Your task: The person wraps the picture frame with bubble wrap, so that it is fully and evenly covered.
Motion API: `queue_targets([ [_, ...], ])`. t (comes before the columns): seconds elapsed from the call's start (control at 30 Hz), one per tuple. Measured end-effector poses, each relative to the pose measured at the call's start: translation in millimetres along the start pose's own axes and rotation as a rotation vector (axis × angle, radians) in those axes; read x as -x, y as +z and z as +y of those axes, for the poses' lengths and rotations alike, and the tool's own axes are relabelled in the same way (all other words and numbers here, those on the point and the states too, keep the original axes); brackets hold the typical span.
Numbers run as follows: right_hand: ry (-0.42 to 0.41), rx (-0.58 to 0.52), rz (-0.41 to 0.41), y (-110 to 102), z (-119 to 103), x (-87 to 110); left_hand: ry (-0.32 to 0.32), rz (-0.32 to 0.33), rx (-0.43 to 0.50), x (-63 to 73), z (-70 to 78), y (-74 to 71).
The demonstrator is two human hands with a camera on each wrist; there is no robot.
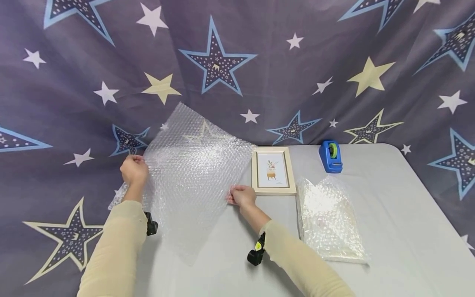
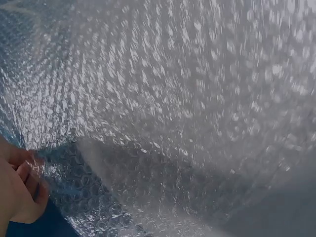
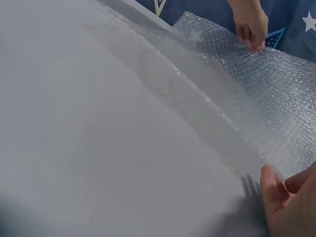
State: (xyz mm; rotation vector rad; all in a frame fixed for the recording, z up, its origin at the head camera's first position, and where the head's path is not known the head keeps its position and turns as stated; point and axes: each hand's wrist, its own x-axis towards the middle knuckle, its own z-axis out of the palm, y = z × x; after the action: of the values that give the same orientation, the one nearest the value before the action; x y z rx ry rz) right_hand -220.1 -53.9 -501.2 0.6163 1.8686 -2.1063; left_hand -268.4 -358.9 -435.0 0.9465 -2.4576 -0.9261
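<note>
A clear sheet of bubble wrap (image 1: 193,165) spreads between my two hands over the left part of the table, its far corner raised against the curtain. My left hand (image 1: 134,170) pinches its left edge, with the fingers curled on the film in the left wrist view. At the sheet's right edge my right hand (image 1: 242,195) pinches the film between thumb and fingers. Just beyond the right hand lies a cream picture frame (image 1: 273,191) with a flower-pot print, and the sheet's right corner reaches its upper left corner.
A bubble-wrapped flat package (image 1: 330,222) lies right of the picture frame. Behind it stands a blue tape dispenser (image 1: 330,159) with a green roll. The white table (image 1: 400,214) meets a star-patterned curtain (image 1: 259,95) at the back and sides.
</note>
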Motion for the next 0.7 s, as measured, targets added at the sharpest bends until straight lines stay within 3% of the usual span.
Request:
queue_targets([
  [0.23,0.000,0.019,0.034,0,-2,-3.3,-0.029,-0.030,-0.034,-4.7,-17.7,7.2],
  [0.4,-0.019,0.017,0.033,3,-7,0.2,0.033,-0.055,-0.010,-1.2,-23.7,5.5],
  [0.6,-0.026,-0.001,-0.001,3,-9,0.9,0.066,-0.176,0.022,7.4,-31.8,7.5],
  [0.7,-0.043,-0.007,0.003,3,-7,-2.0,0.128,-0.215,-0.026,15.1,-33.7,10.4],
])
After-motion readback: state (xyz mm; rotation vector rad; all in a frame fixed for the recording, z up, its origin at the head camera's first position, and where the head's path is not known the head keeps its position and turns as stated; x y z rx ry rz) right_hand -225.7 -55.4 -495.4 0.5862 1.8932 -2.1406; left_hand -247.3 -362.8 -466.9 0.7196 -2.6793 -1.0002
